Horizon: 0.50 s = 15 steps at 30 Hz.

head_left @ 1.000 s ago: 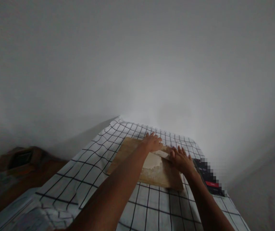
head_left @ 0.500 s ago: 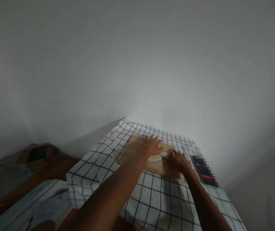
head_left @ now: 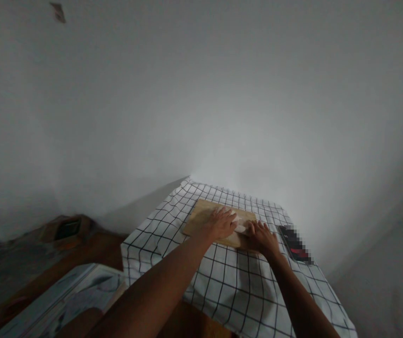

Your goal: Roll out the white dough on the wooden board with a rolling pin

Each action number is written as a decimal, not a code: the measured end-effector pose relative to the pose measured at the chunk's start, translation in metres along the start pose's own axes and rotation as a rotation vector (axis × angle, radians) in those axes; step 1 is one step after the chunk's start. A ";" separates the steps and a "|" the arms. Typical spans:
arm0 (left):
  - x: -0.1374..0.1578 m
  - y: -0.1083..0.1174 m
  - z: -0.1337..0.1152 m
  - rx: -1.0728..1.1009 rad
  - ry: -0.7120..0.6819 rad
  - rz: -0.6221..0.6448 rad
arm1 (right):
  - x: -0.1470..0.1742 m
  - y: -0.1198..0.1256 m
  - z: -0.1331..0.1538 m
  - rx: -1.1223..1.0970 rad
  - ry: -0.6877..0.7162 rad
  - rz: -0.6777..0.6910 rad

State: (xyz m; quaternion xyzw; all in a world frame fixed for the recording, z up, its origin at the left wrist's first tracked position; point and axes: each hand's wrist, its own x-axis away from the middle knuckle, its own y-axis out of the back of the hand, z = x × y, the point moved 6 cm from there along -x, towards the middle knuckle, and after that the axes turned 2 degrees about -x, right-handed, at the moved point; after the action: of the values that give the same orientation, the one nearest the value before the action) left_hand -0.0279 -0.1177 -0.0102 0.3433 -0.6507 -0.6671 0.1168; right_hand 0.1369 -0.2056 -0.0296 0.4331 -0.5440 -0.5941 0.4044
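Both hands flat on pale rolling pin (head_left: pixel 239 226) over wooden board (head_left: pixel 205 212).
Left hand (head_left: pixel 222 223) and right hand (head_left: pixel 262 237) apart, palms down, fingers spread, pressing pin ends, not clamped. Board on checked cloth (head_left: pixel 222 286); dark phone (head_left: pixel 295 244) just right of board, near wall (head_left: pixel 201 94).

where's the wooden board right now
In the head view, the wooden board lies on the checked cloth, under both hands, left of the dark phone.
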 end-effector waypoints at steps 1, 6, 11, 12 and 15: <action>-0.006 0.000 0.001 0.011 0.009 0.022 | -0.005 0.000 -0.002 -0.017 -0.037 0.024; -0.047 -0.012 0.016 0.062 0.118 0.076 | -0.041 0.001 -0.014 -0.126 -0.115 0.020; -0.082 -0.026 0.033 0.084 0.177 0.045 | -0.077 -0.003 -0.028 -0.209 -0.121 -0.077; -0.088 -0.026 0.034 0.078 0.166 0.028 | -0.083 -0.004 -0.030 -0.211 -0.115 -0.085; -0.104 -0.024 0.036 0.030 0.107 -0.042 | -0.104 -0.007 -0.035 -0.206 -0.068 -0.079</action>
State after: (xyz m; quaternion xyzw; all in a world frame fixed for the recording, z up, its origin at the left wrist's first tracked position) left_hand 0.0336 -0.0233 -0.0037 0.3939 -0.6460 -0.6403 0.1324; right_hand 0.2007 -0.1164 -0.0303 0.3899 -0.4758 -0.6769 0.4042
